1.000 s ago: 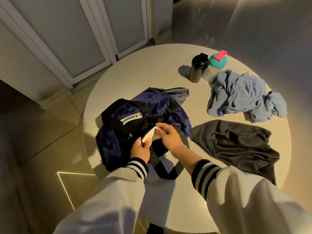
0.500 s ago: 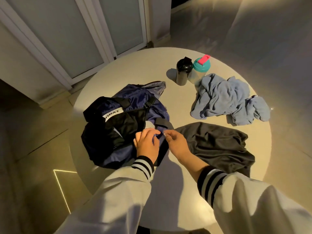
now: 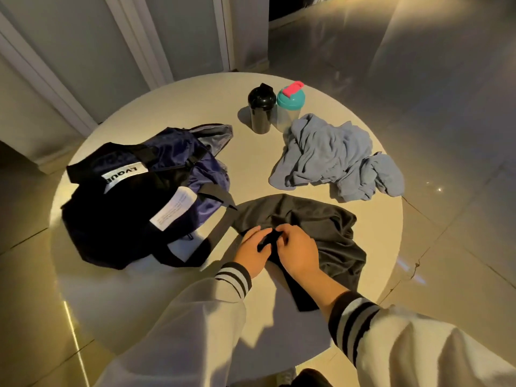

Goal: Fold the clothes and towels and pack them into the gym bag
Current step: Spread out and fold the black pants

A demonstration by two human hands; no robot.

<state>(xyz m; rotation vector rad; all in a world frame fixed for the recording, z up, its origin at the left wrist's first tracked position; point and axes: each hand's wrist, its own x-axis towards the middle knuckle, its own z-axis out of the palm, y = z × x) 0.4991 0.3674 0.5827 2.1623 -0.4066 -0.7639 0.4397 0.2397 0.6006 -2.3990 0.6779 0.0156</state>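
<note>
Navy and black gym bag lies slumped and flat at the left edge of the worktop, white labels facing up. Just beside it, toward the near edge, a dark grey garment sprawls unfolded and creased. Light blue towel sits in a rumpled heap by the right edge.

Illumination is dim and warm. A pool of light covers the round table. The surrounding floor shows soft reflected glare. The black bottle casts its shadow leftward, indicating a source on the right. Black areas of the gym bag lose detail. Wide-angle distortion bends the door frames at the left edge.
</note>
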